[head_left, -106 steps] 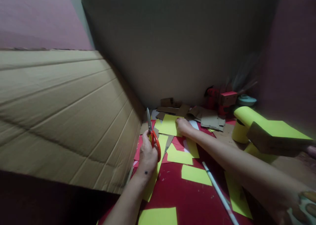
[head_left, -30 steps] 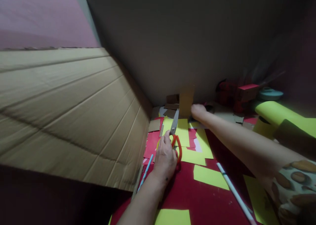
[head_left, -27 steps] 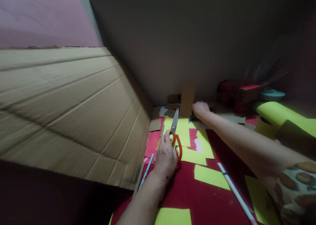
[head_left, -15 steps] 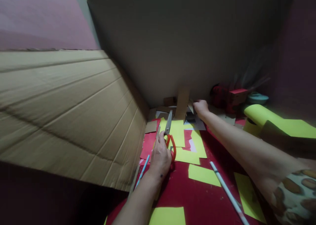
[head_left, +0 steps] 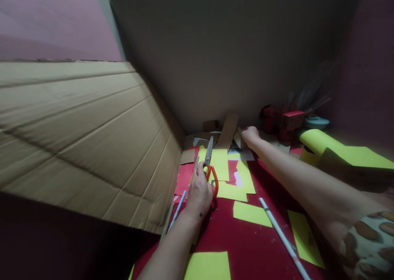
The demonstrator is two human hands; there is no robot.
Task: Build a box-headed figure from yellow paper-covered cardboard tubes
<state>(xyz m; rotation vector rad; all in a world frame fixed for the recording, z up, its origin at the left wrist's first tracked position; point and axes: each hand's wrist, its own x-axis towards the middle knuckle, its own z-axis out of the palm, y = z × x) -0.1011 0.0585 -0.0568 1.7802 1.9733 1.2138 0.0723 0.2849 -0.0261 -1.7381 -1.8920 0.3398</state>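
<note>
My left hand [head_left: 200,192] is closed around the orange-handled scissors [head_left: 208,157], whose blades point away from me over yellow paper [head_left: 219,163]. At the back of the table, my right hand [head_left: 250,135] has its fingers pinched on the edge of a brown cardboard piece [head_left: 239,138]; its fingertips are partly hidden. Just left of that hand a cardboard strip [head_left: 229,128] leans at a slant. Red paper [head_left: 184,179] and more yellow sheets lie beneath and around the scissors.
A large corrugated cardboard panel [head_left: 92,144] stands along the left. On the red table [head_left: 227,239] lie a white stick [head_left: 283,237], a blue stick [head_left: 177,210] and several yellow paper pieces. At right are a yellow paper roll [head_left: 323,140], a red box [head_left: 292,122] and a teal dish [head_left: 316,121].
The cardboard strip near my right hand has tipped from nearly upright to a rightward slant. The cardboard piece at my right fingers shows more. My left hand keeps hold of the scissors.
</note>
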